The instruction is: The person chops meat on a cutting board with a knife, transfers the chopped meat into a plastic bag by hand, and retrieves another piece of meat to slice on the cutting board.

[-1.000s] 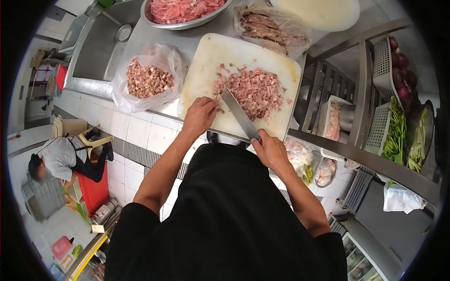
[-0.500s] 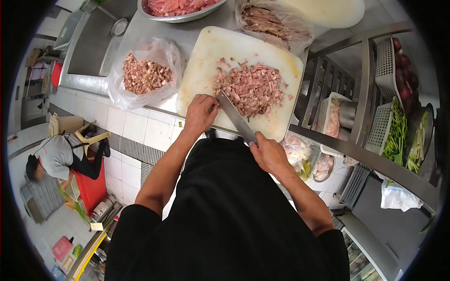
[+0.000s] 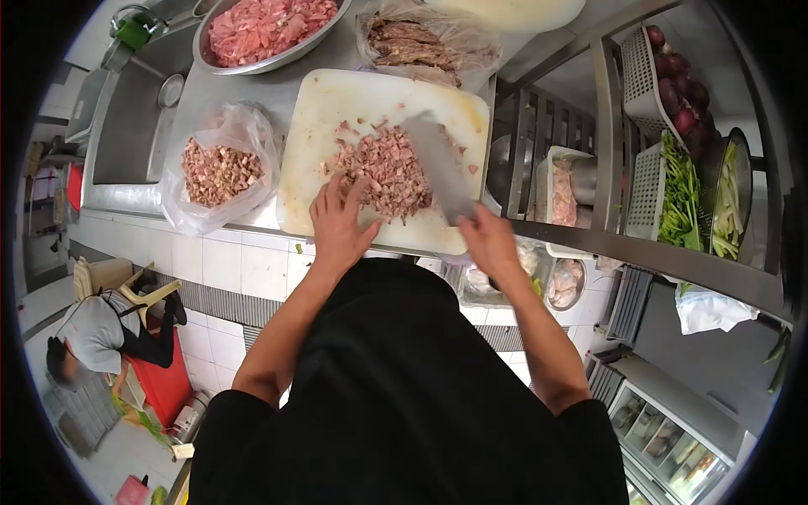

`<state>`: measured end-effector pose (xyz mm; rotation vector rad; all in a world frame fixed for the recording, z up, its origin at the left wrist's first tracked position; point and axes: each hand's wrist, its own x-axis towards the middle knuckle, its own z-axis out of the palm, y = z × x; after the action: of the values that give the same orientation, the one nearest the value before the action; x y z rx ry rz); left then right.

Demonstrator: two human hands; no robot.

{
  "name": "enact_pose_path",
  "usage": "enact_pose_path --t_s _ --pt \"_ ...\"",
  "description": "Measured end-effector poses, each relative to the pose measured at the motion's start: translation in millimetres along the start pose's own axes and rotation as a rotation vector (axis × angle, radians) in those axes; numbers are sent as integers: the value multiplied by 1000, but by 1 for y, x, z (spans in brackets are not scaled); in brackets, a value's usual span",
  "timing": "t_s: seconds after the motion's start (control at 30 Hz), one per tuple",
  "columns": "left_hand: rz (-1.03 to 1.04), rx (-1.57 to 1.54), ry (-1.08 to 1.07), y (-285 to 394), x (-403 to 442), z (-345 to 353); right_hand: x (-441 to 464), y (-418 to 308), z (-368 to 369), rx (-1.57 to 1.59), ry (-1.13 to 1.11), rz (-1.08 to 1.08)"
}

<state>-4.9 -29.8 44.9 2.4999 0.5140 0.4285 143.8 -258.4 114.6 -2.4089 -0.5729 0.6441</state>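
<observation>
Chopped meat (image 3: 389, 172) lies in a heap on a white cutting board (image 3: 303, 109). My left hand (image 3: 340, 225) rests at the heap's lower left edge, fingers spread and touching the nearest bits. In my right hand (image 3: 488, 244) is the handle of a cleaver (image 3: 442, 168), its blade blurred by motion over the right side of the heap. To the left of the board, an open plastic bag (image 3: 268, 147) holds more chopped meat (image 3: 220, 172).
A metal bowl of pink sliced meat (image 3: 269, 29) and a bag of dark meat strips (image 3: 412, 46) stand behind the board. A sink (image 3: 130, 135) is at left, a metal rack (image 3: 610, 126) with vegetables at right. A person (image 3: 97, 332) sits at lower left.
The cleaver has moved from the heap's left edge to its right side. My left hand's fingers have spread onto the meat. The view has shifted, so the board appears further left.
</observation>
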Motion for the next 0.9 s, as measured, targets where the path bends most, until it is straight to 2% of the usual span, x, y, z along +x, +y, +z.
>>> enact_pose_path --t_s 0.1,0.2,0.27,0.33,0.47,0.53,0.73,0.83,0.9 --pt "230 45 106 16 15 21 -31 24 -44 -58 61 80" --pt "358 -18 8 38 31 48 -56 37 -49 -150 28 156" --pt "347 -7 1 53 45 60 -69 40 -45 -180 7 192" --pt "327 9 -100 58 50 69 -79 37 -35 -160 18 186" --pt "384 -53 -113 55 45 62 -96 45 -16 -218 -20 180" --pt "323 -74 -75 56 39 54 -101 54 -7 -219 -7 165" --pt "349 -25 -7 47 29 51 -105 45 -11 -249 -53 199" --pt "370 -32 28 43 24 50 -106 41 -4 -141 26 159" --pt "343 -49 34 39 18 47 -99 49 5 -271 -73 100"
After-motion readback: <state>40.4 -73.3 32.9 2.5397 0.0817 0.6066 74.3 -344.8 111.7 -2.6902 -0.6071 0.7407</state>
